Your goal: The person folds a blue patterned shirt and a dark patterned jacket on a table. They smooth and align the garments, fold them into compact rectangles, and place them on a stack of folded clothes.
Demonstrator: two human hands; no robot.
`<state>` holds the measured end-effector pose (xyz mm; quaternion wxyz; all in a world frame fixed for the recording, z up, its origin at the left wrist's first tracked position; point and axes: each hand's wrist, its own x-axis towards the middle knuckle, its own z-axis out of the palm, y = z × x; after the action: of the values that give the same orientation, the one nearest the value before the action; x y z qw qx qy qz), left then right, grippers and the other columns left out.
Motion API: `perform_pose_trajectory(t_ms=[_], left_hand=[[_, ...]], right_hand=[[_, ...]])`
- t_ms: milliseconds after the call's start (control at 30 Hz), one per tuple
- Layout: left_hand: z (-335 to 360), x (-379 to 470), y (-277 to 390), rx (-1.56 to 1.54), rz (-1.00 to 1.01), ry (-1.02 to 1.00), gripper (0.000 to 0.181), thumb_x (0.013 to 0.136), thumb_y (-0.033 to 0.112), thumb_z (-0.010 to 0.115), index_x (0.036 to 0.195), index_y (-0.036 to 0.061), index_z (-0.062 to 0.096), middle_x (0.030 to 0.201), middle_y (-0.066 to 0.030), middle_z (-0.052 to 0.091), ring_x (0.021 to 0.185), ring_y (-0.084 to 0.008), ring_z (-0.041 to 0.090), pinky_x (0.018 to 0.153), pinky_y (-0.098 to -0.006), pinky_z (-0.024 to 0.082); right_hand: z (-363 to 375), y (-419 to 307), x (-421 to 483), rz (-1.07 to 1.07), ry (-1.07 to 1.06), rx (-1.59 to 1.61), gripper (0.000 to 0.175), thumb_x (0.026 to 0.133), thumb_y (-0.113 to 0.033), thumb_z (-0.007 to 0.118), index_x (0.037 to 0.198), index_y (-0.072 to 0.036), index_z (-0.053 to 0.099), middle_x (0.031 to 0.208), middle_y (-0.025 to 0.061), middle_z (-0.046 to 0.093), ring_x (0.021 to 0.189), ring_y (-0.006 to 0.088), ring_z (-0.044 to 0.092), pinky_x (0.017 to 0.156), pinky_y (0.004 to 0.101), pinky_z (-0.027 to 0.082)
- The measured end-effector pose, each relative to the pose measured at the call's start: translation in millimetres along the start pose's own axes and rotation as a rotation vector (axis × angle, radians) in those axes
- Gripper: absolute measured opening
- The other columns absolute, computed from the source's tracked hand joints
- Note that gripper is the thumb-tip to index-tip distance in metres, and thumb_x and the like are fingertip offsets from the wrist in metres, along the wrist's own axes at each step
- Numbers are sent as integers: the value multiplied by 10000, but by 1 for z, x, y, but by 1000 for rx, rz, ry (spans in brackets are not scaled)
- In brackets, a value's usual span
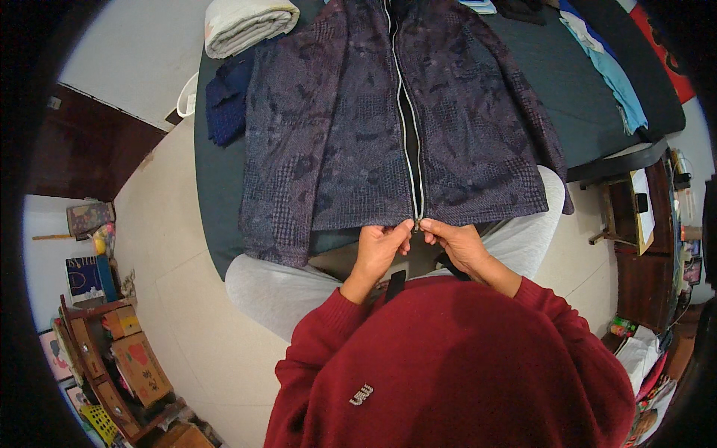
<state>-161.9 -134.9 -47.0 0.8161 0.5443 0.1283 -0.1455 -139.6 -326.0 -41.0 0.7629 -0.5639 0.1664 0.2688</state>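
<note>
A dark patterned jacket (364,134) lies spread over the edge of a bed, its hem towards me and one sleeve hanging at the left. Its two white-edged zipper tapes (412,151) run apart up the front and meet at the hem. My left hand (385,246) pinches the left side of the zipper's bottom end between thumb and fingers. From the other side, my right hand (455,239) pinches the right part of that end. A small metal zipper slider (417,225) shows between the fingertips; whether the pin sits inside it cannot be made out.
The dark green bed (215,185) carries a folded quilt (252,25), navy cloth (227,103) and light-blue clothing (608,73). A wooden stool (605,215) and dark cabinet (644,280) stand at the right. Cardboard boxes (140,367) fill a shelf at the lower left.
</note>
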Motion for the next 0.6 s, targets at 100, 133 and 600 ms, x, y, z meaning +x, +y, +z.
perform_pose_trajectory(t_ms=[100, 133, 600], left_hand=[[-2, -1, 2, 74, -1, -8, 115, 991, 154, 710, 968, 43, 695, 774, -1, 658, 587, -77, 589, 516, -245, 470], [-3, -2, 3, 104, -10, -8, 114, 990, 156, 712, 970, 45, 697, 769, 5, 656, 585, -73, 586, 514, -241, 465], [5, -4, -3, -55, -4, -12, 98, 996, 120, 686, 937, 44, 669, 724, 1, 639, 573, -75, 585, 511, -240, 460]], right_hand=[[0, 0, 1, -19, -51, 16, 134, 924, -166, 790, 967, -42, 764, 816, 30, 726, 739, 117, 656, 659, 252, 479], [1, -2, 0, -30, -50, 25, 125, 926, -154, 785, 968, -39, 759, 827, 35, 727, 734, 122, 659, 657, 256, 489], [-4, -8, -2, 97, -75, -34, 187, 960, -187, 770, 1027, -12, 780, 863, 56, 738, 766, 125, 656, 683, 250, 475]])
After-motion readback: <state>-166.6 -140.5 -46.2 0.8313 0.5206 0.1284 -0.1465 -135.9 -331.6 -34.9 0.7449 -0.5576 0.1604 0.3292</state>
